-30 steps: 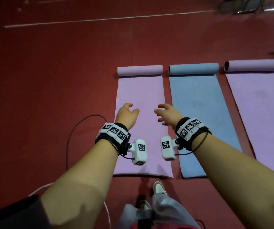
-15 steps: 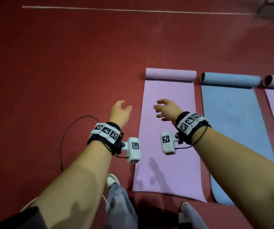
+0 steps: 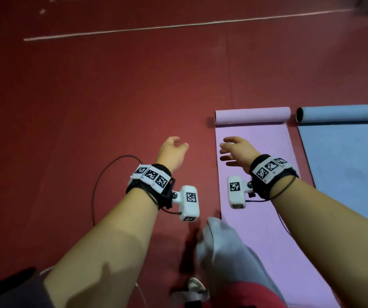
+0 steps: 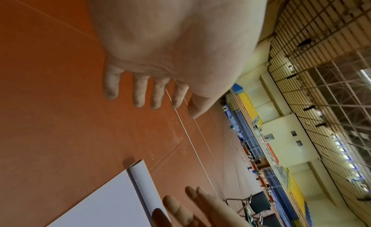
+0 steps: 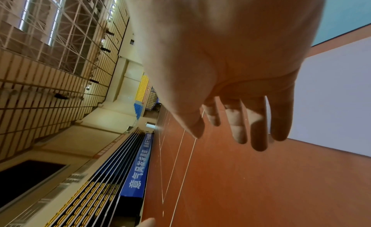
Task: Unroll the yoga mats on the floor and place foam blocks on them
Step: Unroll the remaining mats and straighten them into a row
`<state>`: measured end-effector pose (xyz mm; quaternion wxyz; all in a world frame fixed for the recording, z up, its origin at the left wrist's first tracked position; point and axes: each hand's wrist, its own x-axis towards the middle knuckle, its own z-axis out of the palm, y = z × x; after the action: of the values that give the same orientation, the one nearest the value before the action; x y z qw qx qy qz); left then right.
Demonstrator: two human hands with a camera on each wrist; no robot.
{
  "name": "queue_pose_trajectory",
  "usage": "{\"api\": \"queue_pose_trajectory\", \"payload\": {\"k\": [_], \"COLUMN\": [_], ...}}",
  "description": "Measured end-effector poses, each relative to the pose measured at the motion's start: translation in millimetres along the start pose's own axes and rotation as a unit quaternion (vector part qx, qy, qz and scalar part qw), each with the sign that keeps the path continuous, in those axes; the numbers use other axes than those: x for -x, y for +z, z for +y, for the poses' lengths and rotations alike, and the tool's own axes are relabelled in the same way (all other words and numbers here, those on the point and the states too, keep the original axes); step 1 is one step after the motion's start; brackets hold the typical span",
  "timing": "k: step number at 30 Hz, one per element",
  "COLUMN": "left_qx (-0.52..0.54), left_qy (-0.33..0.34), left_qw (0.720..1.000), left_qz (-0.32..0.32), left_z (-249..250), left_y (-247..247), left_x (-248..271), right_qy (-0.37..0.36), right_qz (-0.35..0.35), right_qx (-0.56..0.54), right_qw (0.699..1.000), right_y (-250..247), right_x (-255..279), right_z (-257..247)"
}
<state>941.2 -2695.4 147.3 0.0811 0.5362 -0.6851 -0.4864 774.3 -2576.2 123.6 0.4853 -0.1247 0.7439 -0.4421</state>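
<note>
Since the earlier frame I've stepped left: the mats slid rightward, and my left hand (image 3: 171,154) is now over bare floor, not mat. My right hand (image 3: 237,152) hovers over the pink yoga mat (image 3: 253,174). Both hands are empty with fingers loosely spread. The mat's rolled end (image 3: 252,115) lies just beyond my fingertips, with the blue yoga mat (image 3: 347,161) further right. No foam blocks in view. Risk: my feet or the trailing cable (image 3: 103,172) catch the mat edge and skew it. The red sports floor (image 3: 112,96) has painted lines, in a hall with bleachers (image 5: 140,90).
</note>
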Motion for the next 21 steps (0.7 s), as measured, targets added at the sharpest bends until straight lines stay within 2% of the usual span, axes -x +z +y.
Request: {"api": "queue_pose_trajectory", "payload": {"k": [3,9,12,17,21], "left_qx": [-0.014,-0.062,-0.075,-0.12,-0.148], "left_qy": [0.026,0.049,0.049,0.075,0.114], "left_qw": [0.999,0.995,0.993,0.983,0.97], "left_qz": [-0.034,-0.055,-0.075,-0.116,-0.156], "left_z": [41,129,168,235,286], "left_y": [4,11,10,11,28], "left_x": [-74,-235,-290,-395,-504], "right_qy": [0.005,0.016,0.033,0.053,0.059], "right_qz": [0.028,0.066,0.076,0.119,0.162], "right_qx": [-0.022,-0.065,-0.079,-0.123,-0.143], "right_qw": [0.999,0.996,0.993,0.984,0.975], "right_y": [-11,-46,-65,-94,-117], "right_x": [-61,-188,-235,-321,-397], "right_z": [-30,-121,-163,-220,-262]}}
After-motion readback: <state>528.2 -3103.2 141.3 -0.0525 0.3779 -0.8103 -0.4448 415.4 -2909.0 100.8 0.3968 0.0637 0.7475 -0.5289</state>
